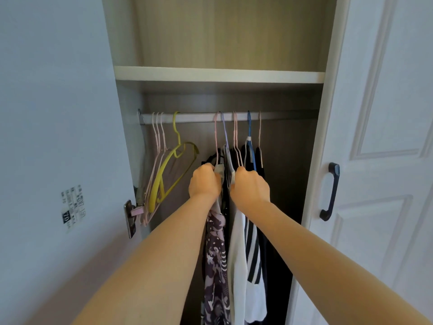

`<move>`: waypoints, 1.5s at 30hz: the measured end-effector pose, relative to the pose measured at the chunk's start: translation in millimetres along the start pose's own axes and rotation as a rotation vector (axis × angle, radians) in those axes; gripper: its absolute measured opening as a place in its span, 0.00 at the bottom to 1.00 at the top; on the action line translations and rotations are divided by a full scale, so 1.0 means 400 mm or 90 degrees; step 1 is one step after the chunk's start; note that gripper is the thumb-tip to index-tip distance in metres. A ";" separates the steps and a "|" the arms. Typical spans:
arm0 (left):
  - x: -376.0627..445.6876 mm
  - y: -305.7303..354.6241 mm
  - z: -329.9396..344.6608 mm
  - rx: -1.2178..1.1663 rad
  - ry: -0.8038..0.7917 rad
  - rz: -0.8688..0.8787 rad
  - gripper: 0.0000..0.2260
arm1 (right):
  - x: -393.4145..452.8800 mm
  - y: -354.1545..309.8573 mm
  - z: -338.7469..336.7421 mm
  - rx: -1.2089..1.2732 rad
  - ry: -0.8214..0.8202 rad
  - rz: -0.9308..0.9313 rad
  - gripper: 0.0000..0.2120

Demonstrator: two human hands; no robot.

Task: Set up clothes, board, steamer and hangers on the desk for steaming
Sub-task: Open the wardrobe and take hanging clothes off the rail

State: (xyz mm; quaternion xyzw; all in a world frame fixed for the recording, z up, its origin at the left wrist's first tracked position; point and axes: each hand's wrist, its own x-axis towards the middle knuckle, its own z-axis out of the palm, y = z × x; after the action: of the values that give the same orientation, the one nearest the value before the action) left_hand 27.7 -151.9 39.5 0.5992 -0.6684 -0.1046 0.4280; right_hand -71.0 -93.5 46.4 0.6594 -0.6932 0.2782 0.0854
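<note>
- Your left hand [205,181] and right hand [249,187] are both curled into the hung clothes [236,242] at the wardrobe rail [199,117].
- Early days: nothing looks collected yet; empty hangers [164,170] wait at the left.
- Board, steamer and counter aren't in view.

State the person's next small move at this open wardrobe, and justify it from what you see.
Probably lift the gripped hangers' hooks off the white metal rail: the left hand and right hand each grip hanging garments at the shoulders, hooks not yet unhooked.
</note>
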 end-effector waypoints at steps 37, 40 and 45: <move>-0.018 0.074 -0.017 -0.600 0.031 -0.275 0.12 | -0.067 -0.002 -0.080 0.540 0.000 0.163 0.13; -0.065 0.074 -0.036 -0.595 0.017 -0.278 0.12 | -0.119 -0.001 -0.094 0.532 -0.014 0.165 0.13; -0.168 0.101 -0.064 -0.626 -0.009 -0.309 0.10 | -0.203 -0.004 -0.121 0.521 -0.021 0.180 0.13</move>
State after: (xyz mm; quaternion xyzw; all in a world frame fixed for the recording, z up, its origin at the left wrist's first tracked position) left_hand 11.0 -72.2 51.5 0.4650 -0.3861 -0.5043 0.6167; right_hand -72.2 0.9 47.6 0.5416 -0.6105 0.5287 -0.2332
